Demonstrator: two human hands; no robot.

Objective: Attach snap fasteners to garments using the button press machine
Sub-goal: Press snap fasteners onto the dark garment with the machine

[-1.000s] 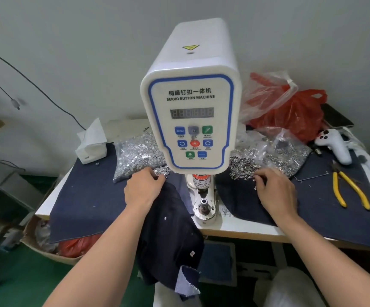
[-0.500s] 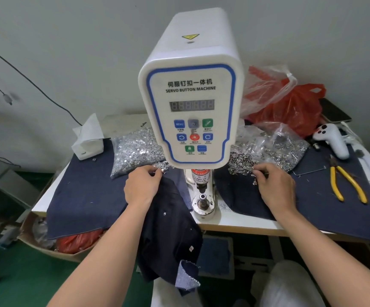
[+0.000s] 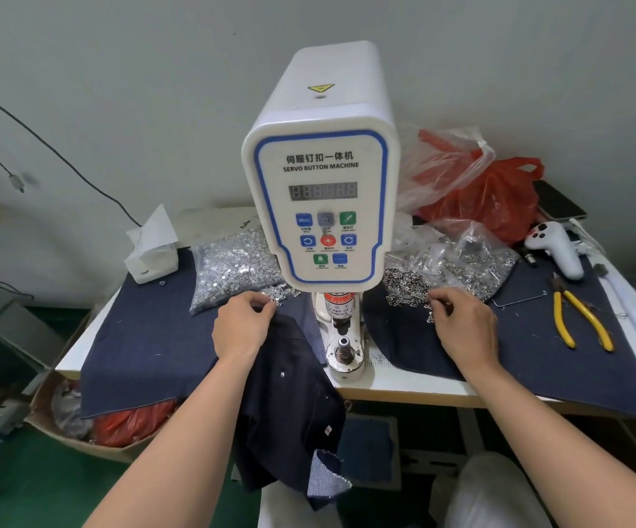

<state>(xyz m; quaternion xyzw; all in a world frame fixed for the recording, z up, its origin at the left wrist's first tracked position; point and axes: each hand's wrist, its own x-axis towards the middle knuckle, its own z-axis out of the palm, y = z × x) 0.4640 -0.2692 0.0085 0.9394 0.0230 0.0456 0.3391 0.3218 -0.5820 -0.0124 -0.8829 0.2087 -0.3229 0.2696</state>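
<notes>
Our left hand (image 3: 242, 325) pinches small caps from the left pile (image 3: 236, 268), its heel resting on the dark garment (image 3: 289, 405) that hangs off the near table edge. Our right hand (image 3: 465, 329) pinches a ring from the right pile (image 3: 407, 283). We judge the garment could slip floorward, or tiny parts drop, before reaching the press die (image 3: 343, 342).

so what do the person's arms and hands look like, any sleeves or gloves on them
Both arms are bare from the bottom edge of the picture to the fingers: no sleeves show. The left hand and the right hand wear no gloves, and no rings, watch or wristband can be seen on the backs of the hands or the wrists. No cables, tape or markings show on either arm.
</notes>
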